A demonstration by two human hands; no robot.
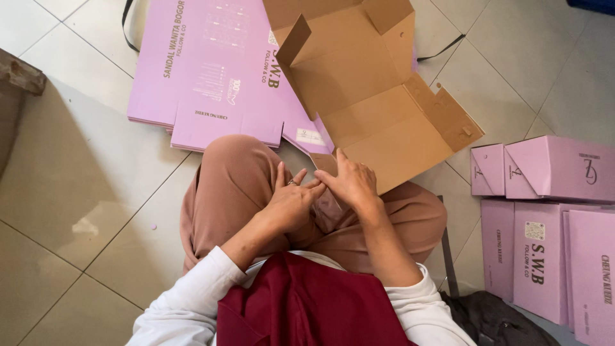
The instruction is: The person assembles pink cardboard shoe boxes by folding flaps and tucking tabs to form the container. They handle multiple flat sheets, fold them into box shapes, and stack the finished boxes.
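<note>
Head view: left hand (291,204) and right hand (349,182) meet over the lap, fingers bent, pinching the near flap of a half-folded pink cardboard box with brown interior (378,109). It rests on the tiled floor (77,192) against the knees, beside flat pink cardboard sheets (205,70).

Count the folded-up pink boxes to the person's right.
5 at least: two small ones on top, and; three below, and. The frame edge may hide more.
</note>
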